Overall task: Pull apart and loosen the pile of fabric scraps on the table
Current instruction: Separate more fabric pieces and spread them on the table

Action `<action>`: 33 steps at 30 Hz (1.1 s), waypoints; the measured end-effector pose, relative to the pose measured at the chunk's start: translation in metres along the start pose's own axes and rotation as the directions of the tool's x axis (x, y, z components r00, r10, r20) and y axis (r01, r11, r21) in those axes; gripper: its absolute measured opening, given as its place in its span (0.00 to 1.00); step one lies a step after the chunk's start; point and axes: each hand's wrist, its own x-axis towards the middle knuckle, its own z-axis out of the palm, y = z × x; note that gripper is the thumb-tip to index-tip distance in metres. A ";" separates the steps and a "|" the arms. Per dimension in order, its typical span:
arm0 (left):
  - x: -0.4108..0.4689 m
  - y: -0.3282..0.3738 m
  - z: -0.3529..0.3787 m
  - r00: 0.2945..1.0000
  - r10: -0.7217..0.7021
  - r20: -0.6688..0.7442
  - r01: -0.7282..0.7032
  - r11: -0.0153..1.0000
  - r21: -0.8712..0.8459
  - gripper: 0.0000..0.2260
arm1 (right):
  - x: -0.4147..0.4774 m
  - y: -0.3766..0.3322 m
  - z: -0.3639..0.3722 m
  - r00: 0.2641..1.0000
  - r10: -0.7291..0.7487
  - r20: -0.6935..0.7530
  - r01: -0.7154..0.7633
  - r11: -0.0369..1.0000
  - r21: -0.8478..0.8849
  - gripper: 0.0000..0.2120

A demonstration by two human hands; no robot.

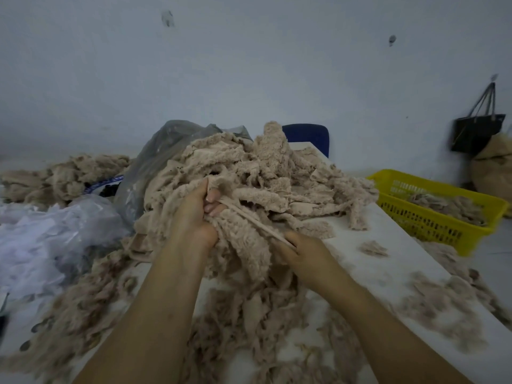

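A tall pile of beige fleecy fabric scraps fills the middle of the white table. My left hand is closed on a bunch of scraps at the pile's near left side. My right hand grips the lower end of a long thin strip that stretches taut between both hands. Loose torn scraps and fluff lie spread over the near part of the table, under my forearms.
A yellow plastic basket holding some scraps stands at the right. Grey and clear plastic bags lie left of the pile, with more scraps behind them. A blue chair back and a hanging black bag are near the wall.
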 end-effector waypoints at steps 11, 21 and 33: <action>0.014 0.018 -0.027 1.000 0.029 0.004 -0.028 0.993 -0.113 0.05 | -0.001 0.018 -0.037 0.962 0.200 0.186 -0.240 0.944 0.226 0.37; 0.002 0.009 -0.025 0.994 -0.009 -0.109 0.031 0.980 0.197 0.21 | 0.010 0.035 -0.019 0.995 -0.009 0.104 0.041 0.949 -0.314 0.08; -0.016 -0.021 -0.004 0.993 -0.114 -0.004 0.095 0.811 0.577 0.23 | 0.050 -0.034 -0.066 0.954 0.288 -0.086 -0.199 0.819 0.539 0.09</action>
